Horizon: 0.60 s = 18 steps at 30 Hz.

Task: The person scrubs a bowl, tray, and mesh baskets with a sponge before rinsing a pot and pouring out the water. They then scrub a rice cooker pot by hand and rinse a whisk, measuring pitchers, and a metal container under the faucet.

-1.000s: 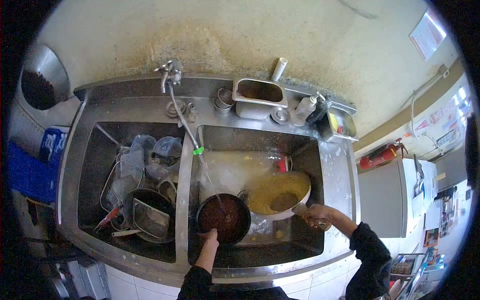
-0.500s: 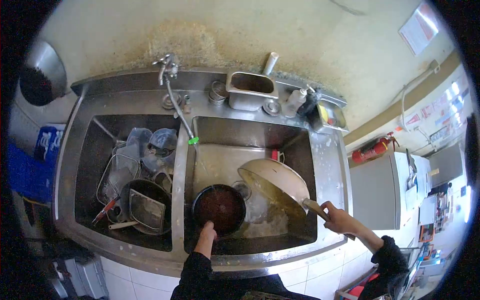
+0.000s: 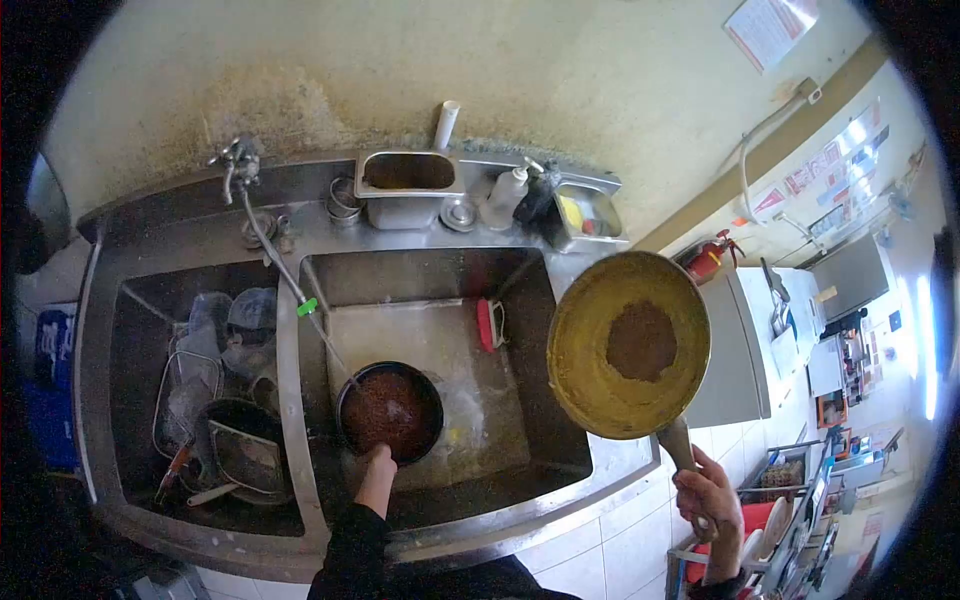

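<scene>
In the right basin of the sink (image 3: pixel 440 330) sits a round black pan (image 3: pixel 405 395) with reddish-brown, wet-looking contents. A stream of water from the hose runs into it. My left hand (image 3: pixel 378 465) grips the pan's near rim, its fingertips partly hidden. My right hand (image 3: pixel 712 500) is closed round the handle of a big frying pan (image 3: pixel 590 340), held up over the sink's right edge. The frying pan's inside faces me, coated yellowish with a dark brown patch in the middle.
A pink-and-white brush (image 3: pixel 487 325) lies in the right basin. Tubs, a sieve and pots fill the left basin (image 3: pixel 130 400). On the back ledge stand a steel container (image 3: pixel 405 212), a soap bottle (image 3: pixel 503 200) and a tray of sponges (image 3: pixel 590 225). A fire extinguisher (image 3: pixel 708 258) hangs at right.
The frying pan has been lifted out from over the right basin, to the right, and turned so its inside faces me. My left hand stays on the black pan. The view has swung right.
</scene>
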Each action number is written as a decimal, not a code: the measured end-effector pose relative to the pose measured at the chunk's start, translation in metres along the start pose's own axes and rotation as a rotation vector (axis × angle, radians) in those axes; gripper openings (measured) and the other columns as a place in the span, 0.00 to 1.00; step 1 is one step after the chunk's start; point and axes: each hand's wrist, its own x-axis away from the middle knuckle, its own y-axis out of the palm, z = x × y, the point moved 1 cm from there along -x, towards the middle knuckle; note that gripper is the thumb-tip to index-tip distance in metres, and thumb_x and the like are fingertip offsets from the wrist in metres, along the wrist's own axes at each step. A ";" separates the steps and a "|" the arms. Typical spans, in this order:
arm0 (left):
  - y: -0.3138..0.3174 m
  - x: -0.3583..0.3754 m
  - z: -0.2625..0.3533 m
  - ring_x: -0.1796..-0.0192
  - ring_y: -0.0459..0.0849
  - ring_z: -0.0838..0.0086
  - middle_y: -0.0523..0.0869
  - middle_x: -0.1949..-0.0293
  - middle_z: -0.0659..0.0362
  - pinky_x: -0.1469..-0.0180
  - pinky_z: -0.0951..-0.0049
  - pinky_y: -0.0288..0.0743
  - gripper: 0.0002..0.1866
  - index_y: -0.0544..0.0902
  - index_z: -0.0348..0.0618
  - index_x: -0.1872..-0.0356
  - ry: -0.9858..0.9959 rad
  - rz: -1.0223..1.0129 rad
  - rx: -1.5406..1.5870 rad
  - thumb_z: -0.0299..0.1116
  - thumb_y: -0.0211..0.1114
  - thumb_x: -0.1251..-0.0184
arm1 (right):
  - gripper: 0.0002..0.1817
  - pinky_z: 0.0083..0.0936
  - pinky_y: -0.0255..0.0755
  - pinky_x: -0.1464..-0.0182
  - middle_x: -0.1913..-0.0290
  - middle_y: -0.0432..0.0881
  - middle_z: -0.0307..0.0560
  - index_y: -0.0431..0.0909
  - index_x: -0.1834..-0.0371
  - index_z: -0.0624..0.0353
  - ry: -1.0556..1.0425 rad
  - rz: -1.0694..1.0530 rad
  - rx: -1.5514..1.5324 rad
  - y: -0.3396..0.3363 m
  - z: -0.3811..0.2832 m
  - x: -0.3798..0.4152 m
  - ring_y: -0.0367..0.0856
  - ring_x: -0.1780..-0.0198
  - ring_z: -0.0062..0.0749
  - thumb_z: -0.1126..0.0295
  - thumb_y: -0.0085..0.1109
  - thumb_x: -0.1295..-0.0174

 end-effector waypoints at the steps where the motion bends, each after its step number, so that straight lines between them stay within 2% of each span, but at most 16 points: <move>1: 0.005 -0.003 0.005 0.42 0.65 0.63 0.61 0.39 0.52 0.44 0.63 0.63 0.30 0.60 0.38 0.41 0.016 -0.024 0.014 0.38 0.55 0.44 | 0.20 0.16 0.60 0.89 0.78 0.68 0.39 0.61 0.47 0.60 0.012 0.017 -0.022 -0.008 0.014 -0.012 0.66 0.87 0.19 0.71 0.51 0.44; 3: 0.011 -0.005 0.012 0.42 0.65 0.61 0.61 0.39 0.51 0.44 0.63 0.63 0.31 0.58 0.37 0.41 0.049 -0.070 0.043 0.38 0.56 0.45 | 0.17 0.16 0.61 0.90 0.78 0.69 0.39 0.62 0.50 0.60 -0.002 -0.039 -0.236 -0.023 0.044 -0.034 0.66 0.88 0.19 0.68 0.48 0.41; 9: 0.023 -0.002 0.024 0.42 0.65 0.58 0.58 0.39 0.47 0.45 0.62 0.66 0.37 0.52 0.34 0.39 0.147 -0.166 0.142 0.36 0.59 0.48 | 0.14 0.16 0.64 0.90 0.79 0.69 0.40 0.64 0.55 0.61 0.036 0.031 -0.192 -0.040 0.129 -0.093 0.66 0.90 0.20 0.63 0.44 0.37; 11: 0.027 0.000 0.020 0.42 0.65 0.57 0.57 0.39 0.46 0.45 0.61 0.67 0.39 0.50 0.33 0.39 0.223 -0.003 0.095 0.36 0.60 0.49 | 0.14 0.16 0.64 0.90 0.81 0.68 0.39 0.65 0.61 0.61 -0.004 0.029 -0.099 -0.033 0.137 -0.105 0.66 0.90 0.21 0.59 0.43 0.37; 13: 0.028 0.003 0.026 0.42 0.64 0.55 0.56 0.39 0.44 0.43 0.60 0.64 0.35 0.51 0.34 0.39 0.317 0.353 -0.082 0.34 0.58 0.46 | 0.15 0.16 0.64 0.90 0.82 0.67 0.39 0.64 0.63 0.61 -0.052 0.015 0.008 -0.026 0.144 -0.119 0.66 0.90 0.21 0.58 0.42 0.36; 14: 0.023 0.011 0.030 0.41 0.64 0.54 0.57 0.40 0.44 0.42 0.60 0.63 0.34 0.52 0.34 0.40 0.417 0.398 -0.088 0.33 0.57 0.45 | 0.10 0.17 0.65 0.90 0.83 0.67 0.38 0.63 0.63 0.56 -0.020 -0.007 0.052 -0.032 0.154 -0.130 0.67 0.90 0.22 0.61 0.41 0.36; 17: 0.015 0.040 0.033 0.41 0.64 0.54 0.58 0.40 0.44 0.40 0.60 0.61 0.30 0.55 0.33 0.41 0.701 0.499 -0.120 0.32 0.55 0.43 | 0.10 0.18 0.65 0.91 0.85 0.66 0.37 0.64 0.62 0.56 -0.032 0.015 0.123 -0.038 0.155 -0.137 0.65 0.92 0.21 0.60 0.41 0.36; 18: 0.014 0.035 0.036 0.41 0.64 0.54 0.60 0.41 0.44 0.40 0.60 0.61 0.29 0.57 0.34 0.41 0.815 0.490 -0.116 0.32 0.55 0.42 | 0.14 0.18 0.66 0.86 0.82 0.68 0.38 0.65 0.57 0.58 -0.024 -0.003 0.129 -0.045 0.157 -0.139 0.68 0.87 0.23 0.59 0.44 0.37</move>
